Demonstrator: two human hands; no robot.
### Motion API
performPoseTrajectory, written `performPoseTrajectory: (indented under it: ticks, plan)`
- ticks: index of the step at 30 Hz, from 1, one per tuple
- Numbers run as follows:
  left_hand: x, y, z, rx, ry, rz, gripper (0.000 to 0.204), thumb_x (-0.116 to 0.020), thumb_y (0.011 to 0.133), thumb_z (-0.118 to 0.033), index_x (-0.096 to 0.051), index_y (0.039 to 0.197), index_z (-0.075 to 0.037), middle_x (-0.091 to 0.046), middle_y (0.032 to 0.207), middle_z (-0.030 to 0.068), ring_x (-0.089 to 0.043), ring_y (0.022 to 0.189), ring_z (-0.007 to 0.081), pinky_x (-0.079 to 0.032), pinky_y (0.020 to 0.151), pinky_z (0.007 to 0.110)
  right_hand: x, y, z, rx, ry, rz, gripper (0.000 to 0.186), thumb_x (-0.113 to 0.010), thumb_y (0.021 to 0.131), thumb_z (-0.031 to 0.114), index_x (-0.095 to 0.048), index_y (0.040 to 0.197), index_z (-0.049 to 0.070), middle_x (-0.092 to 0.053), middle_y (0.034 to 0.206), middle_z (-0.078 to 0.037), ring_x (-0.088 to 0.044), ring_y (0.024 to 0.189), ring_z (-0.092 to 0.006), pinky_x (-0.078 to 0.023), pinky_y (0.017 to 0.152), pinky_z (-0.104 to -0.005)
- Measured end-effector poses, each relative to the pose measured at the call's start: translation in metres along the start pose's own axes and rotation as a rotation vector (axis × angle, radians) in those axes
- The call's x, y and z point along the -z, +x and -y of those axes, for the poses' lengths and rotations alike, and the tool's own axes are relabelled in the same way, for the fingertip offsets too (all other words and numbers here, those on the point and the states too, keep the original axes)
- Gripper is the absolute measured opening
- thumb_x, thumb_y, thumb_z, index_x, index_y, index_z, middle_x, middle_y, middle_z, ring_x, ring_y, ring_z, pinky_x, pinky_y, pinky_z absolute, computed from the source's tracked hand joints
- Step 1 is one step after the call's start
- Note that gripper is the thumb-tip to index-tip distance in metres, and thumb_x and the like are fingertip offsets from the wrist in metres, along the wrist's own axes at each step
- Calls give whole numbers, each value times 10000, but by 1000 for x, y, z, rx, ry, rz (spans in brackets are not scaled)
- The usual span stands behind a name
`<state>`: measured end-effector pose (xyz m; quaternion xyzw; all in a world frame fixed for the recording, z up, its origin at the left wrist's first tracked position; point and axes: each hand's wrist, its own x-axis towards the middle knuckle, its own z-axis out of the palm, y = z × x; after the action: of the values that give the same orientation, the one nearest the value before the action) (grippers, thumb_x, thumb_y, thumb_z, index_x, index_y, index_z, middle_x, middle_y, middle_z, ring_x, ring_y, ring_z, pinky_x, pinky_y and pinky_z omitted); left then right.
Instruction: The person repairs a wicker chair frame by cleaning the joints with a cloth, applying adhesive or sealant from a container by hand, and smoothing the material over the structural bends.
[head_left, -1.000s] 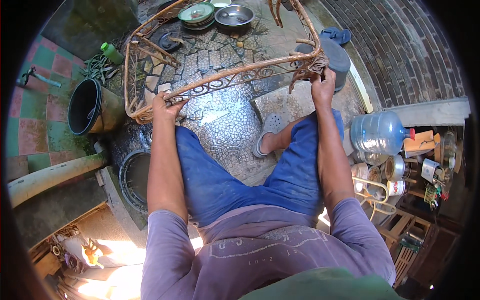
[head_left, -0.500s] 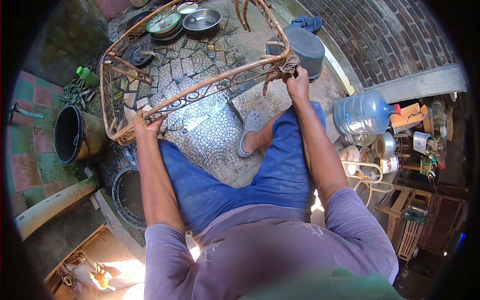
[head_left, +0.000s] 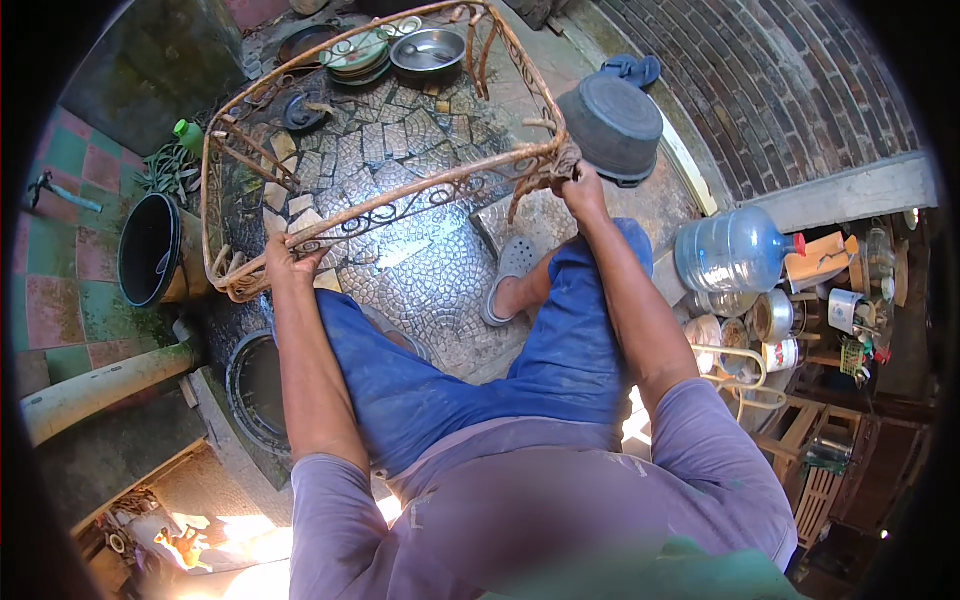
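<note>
A brown rectangular rattan furniture frame (head_left: 425, 178) with curled scrollwork along its sides is held up in front of my knees. Around its near rail, close to the left corner, my left hand (head_left: 290, 260) is closed. My right hand (head_left: 582, 192) grips the near right corner, where strands are wrapped in a thick bundle. The frame tilts, its right corner standing higher in the view than its left. Short leg-like pieces stick out inside its left and far right sides. My palms and some fingertips are hidden.
Beyond the frame stand stacked plates (head_left: 358, 62) and a metal basin (head_left: 428, 52). A large dark tub (head_left: 612, 120) and a blue water bottle (head_left: 732, 250) are at right. On the left are a black bucket (head_left: 150, 250) and a round water-filled container (head_left: 262, 385). The mosaic floor (head_left: 400, 285) looks wet.
The frame has come lower and nearer, so its far rail now shows fully. My right hand has moved slightly left and down with the corner. Both hands keep their hold.
</note>
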<state>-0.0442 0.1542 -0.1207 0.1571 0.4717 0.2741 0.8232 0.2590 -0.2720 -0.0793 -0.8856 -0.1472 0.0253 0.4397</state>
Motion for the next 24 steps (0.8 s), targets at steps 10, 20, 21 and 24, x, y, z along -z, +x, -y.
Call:
performPoseTrajectory:
  ticks: [10,20,21,24]
  plan:
    - [-10,7,18,-25,62,-32,164,-540,807,-149,-487,920,-43,-567,1043,230,-581,1044,431,-365,1025,789,-1,-7,-49,-223,-3,121,94,-684,869,65,-707,954,33,-649,780,-24,-596,664,-125,-484,589,-308]
    - [-11,8,13,-89,201,29,273,-516,960,-277,-569,1100,-49,-658,998,179,-676,924,379,-527,868,694,8,6,-56,10,-458,63,140,-763,838,148,-764,906,25,-733,734,-103,-684,670,-154,-522,630,-347]
    - [-4,8,12,-94,211,12,279,-514,964,-282,-569,1105,-48,-660,1005,182,-677,923,378,-532,865,688,8,4,-53,39,-446,66,119,-720,848,110,-764,912,20,-743,746,-108,-718,705,-172,-538,638,-356]
    - [-8,0,11,-80,235,19,306,-507,980,-307,-569,1126,-44,-670,1016,191,-682,908,378,-545,854,670,30,-6,-42,-66,-400,67,120,-633,878,36,-747,894,2,-739,737,-104,-722,700,-156,-555,625,-349]
